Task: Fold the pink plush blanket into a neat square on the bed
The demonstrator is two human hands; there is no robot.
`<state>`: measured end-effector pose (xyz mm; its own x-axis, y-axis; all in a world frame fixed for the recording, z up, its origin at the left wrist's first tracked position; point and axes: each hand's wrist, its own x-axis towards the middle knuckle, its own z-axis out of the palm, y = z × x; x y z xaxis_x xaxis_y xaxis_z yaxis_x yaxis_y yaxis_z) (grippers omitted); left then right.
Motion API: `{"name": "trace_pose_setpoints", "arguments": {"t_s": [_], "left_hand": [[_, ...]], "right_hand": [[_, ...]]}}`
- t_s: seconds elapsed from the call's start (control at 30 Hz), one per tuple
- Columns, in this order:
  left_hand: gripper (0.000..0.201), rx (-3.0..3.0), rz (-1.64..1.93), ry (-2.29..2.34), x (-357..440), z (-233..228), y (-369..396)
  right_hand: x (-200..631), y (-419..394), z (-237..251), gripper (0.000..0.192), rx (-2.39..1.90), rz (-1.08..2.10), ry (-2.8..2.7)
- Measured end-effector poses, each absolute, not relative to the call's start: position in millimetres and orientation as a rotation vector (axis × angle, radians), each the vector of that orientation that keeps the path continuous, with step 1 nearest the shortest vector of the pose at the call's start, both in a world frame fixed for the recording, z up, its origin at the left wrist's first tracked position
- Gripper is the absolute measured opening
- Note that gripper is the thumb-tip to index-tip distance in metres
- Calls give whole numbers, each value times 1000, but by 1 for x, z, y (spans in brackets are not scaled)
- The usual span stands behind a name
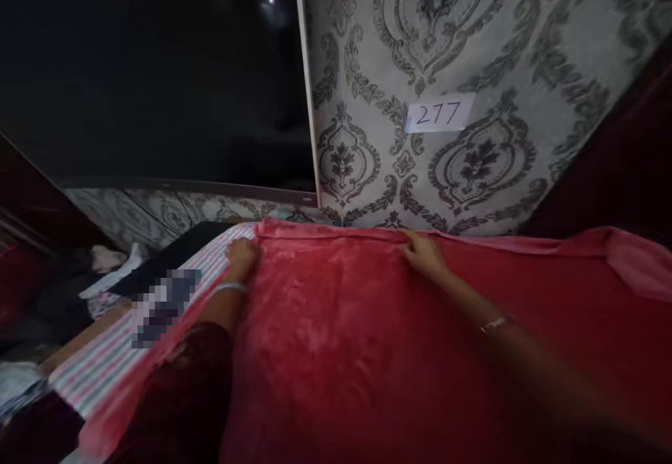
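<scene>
- A dark maroon sleeve (183, 387) on the person's left arm fills the lower left, nearest the camera; the bare right forearm runs in from the lower right, blurred at the edge.
- Under both arms lies a red plush blanket (336, 338), spread flat across the whole lower half of the view, its far edge folded into a paler pink hem running left to right just below the wall.
- The left hand (241, 252) rests at the blanket's far left corner, fingers curled down over the edge; whether it pinches the cloth or only presses on it cannot be told. A light bangle (229, 287) sits on that wrist.
- The right hand (424, 252) lies on the folded hem near the middle, fingers bent onto the fabric, seemingly gripping the fold. A thin bracelet (496, 322) circles that wrist.
- Beside the blanket's left edge a striped sheet (99, 362) in pink, white and grey shows, touching it.
- Further left, loose clothes (108, 261) lie in a dim heap.
- Behind stands a wall with grey damask wallpaper (472, 44), bearing a white label (439, 114) reading 277.
- A large dark screen (152, 72) fills the upper left, with two light reflections on it.
</scene>
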<state>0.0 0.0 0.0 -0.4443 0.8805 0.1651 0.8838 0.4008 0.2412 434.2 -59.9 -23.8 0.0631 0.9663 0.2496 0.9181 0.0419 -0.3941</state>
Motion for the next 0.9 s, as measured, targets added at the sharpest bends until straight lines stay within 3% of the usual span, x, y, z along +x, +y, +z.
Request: {"name": "trace_pose_setpoints", "arguments": {"t_s": [0.17,0.23,0.37,0.63,0.8,0.9], "left_hand": [[39,-1682,-491,-2580,-6,-4,14],[40,-1658,-506,-2556,-10,-6,17],[39,-1623,-497,-2557,-17,-15,21],[39,-1597,-525,-2590,-25,-24,23],[36,-1635,-590,-2357,-19,-16,16],[44,-1893,-574,-2119,-11,-18,17]], "right_hand": [[383,-14,-22,67,-1869,231,-1829],[372,1,-28,61,-1910,285,-1828],[366,26,-37,31,-1969,287,-1791],[373,47,-54,54,-1736,316,-1589],[375,26,-62,39,-1469,205,-1799],[383,-3,-65,29,-1272,140,-1994]]}}
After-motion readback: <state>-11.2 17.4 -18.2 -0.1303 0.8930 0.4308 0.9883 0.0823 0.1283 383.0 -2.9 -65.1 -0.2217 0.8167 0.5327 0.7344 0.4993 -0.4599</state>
